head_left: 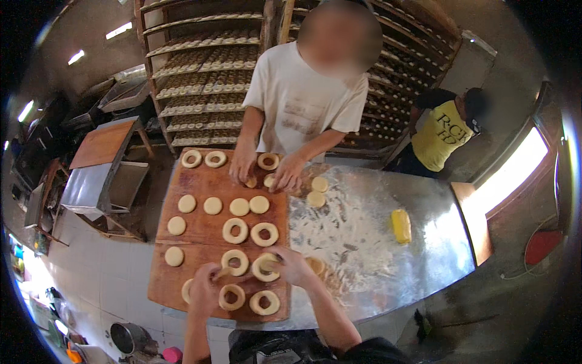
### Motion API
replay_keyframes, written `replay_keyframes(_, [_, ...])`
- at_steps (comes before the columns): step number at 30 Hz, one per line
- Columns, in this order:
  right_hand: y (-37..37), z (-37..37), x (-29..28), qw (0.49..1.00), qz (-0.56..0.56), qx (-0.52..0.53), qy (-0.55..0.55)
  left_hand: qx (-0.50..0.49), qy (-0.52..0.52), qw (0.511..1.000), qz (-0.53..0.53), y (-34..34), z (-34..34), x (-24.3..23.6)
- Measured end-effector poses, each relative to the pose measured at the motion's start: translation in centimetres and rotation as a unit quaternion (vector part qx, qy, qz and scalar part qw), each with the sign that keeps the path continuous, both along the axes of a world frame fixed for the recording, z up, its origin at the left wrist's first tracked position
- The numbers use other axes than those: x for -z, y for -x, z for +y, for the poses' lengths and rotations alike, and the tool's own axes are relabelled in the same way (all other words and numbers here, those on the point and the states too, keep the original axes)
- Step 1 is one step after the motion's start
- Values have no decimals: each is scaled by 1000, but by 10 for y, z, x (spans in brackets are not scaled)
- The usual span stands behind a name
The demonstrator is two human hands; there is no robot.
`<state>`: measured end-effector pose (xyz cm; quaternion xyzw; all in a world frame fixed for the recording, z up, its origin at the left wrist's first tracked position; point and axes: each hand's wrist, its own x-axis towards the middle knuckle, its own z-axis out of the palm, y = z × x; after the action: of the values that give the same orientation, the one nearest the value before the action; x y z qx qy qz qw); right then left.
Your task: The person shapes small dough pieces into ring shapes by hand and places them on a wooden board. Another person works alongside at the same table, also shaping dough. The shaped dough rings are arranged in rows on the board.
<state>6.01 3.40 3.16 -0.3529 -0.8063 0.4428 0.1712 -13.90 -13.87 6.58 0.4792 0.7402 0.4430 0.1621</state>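
My left hand (205, 290) is closed, with a small pale piece of dough (224, 272) at its fingertips. It hovers over the lower part of a brown wooden board (203, 233) and partly covers a dough ring (185, 292). My right hand (295, 267) has its fingers curled onto another dough ring (262, 276) near the board's right edge; the fingers partly hide that ring's hole. Close by lie more rings, among them one (232, 297) between my hands. Several flat dough discs (212, 205) rest farther up the board.
Across the table, a person in a white shirt (303, 103) handles dough with both hands (291, 172). Flour dusts the metal tabletop (376, 273), which holds a yellow package (401, 226). Behind stand racks of dough rings (206, 88). Another person in yellow (441, 136) stands at the right.
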Motion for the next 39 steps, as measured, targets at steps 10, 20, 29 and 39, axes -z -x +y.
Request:
replay_keyframes(10, [-204,31,36,961,-224,88,-137,199,45,974,97,-147,208,59])
replay_keyframes(20, [-206,41,41,989,-41,54,129,139,104,985,-12,-204,136,52])
replay_keyframes(29, [-182,31,-25,992,50,54,103,151,30,956,-251,-224,97,-11])
replay_keyframes(39, [-115,5,-1,831,395,-99,378,-113,-199,973,28,-198,84,10])
